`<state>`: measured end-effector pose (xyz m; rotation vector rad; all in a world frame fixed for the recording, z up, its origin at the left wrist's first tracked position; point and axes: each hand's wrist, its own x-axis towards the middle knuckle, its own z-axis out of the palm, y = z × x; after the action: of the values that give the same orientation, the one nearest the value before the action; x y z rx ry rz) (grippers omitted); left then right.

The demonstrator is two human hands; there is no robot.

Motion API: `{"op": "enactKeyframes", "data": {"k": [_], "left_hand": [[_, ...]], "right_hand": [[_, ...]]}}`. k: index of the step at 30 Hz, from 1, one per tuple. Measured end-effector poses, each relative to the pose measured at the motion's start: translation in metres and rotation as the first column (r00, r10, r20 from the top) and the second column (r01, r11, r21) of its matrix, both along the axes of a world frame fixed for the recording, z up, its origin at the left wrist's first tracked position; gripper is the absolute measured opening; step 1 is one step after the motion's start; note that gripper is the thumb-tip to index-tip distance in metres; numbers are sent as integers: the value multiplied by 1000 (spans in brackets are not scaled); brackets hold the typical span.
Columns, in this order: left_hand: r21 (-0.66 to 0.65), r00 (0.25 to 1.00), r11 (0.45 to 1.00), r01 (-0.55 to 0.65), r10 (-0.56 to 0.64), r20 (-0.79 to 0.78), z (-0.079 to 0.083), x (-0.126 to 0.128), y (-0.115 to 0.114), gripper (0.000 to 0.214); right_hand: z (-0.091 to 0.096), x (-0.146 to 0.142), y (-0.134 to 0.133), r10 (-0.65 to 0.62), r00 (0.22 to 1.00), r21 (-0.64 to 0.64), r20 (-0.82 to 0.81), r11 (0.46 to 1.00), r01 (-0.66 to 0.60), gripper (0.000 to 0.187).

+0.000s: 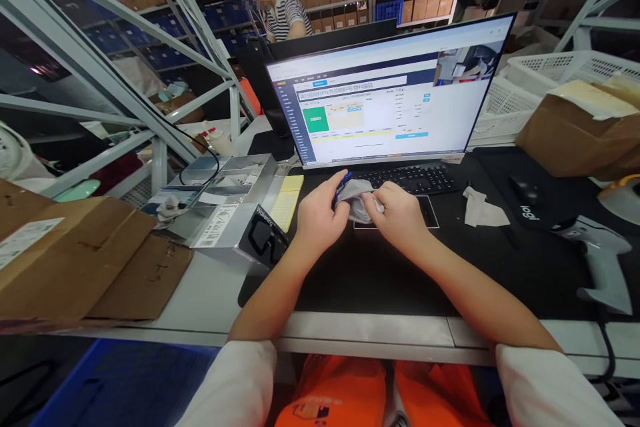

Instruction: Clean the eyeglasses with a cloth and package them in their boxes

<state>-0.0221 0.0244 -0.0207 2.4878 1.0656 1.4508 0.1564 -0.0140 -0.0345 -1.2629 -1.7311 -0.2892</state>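
Both hands are closed on a crumpled, greyish, see-through plastic bag point(359, 199) in front of the keyboard point(425, 179). My left hand point(323, 212) grips the bag's left side, thumb toward the middle. A blue thing point(343, 181), perhaps a pen or cutter, sticks out by its index finger; its kind is partly hidden. My right hand point(399, 217) pinches the bag's right side between thumb and fingers. What the bag contains, if anything, cannot be made out. Beneath lies a dark pad with a white-outlined rectangle point(431, 212).
A monitor point(380, 107) stands behind the keyboard. To the right are a paper scrap point(484, 208), mouse point(524, 191), handheld scanner point(603, 260) and brown package point(583, 127). On the left, yellow notepaper point(286, 203), a grey tray point(235, 190) and cardboard boxes point(75, 260). Another person point(287, 10) is behind.
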Motion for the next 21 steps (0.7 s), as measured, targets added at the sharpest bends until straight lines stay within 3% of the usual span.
{"op": "enactKeyframes", "data": {"k": [4,7,9,12,14,17,21], "left_hand": [[-84,968,964,251,-250,19,0,8,-7,44],[-231,934,911,343,-304,191,0,10,-9,18],[-285,863,834,473,-372,343,1,10,-10,5],[-370,775,696,615,-449,444,0,11,-15,13],[-484,807,652,583,-400,434,-3,13,-17,14],[-612,867,615,497,-317,385,-10,18,-18,38],[-666,914,629,400,-225,337,-15,20,-12,75]], "right_hand": [[-4,2,4,-57,998,29,28,998,57,32],[-1,6,6,-74,997,75,33,995,71,30],[4,9,5,-61,998,128,14,990,59,30],[10,13,3,-28,1000,206,-11,978,30,24],[12,14,2,-29,1000,235,-9,972,30,23],[10,15,2,-21,1000,245,-3,969,21,21],[8,12,2,52,996,147,-71,988,-41,20]]}}
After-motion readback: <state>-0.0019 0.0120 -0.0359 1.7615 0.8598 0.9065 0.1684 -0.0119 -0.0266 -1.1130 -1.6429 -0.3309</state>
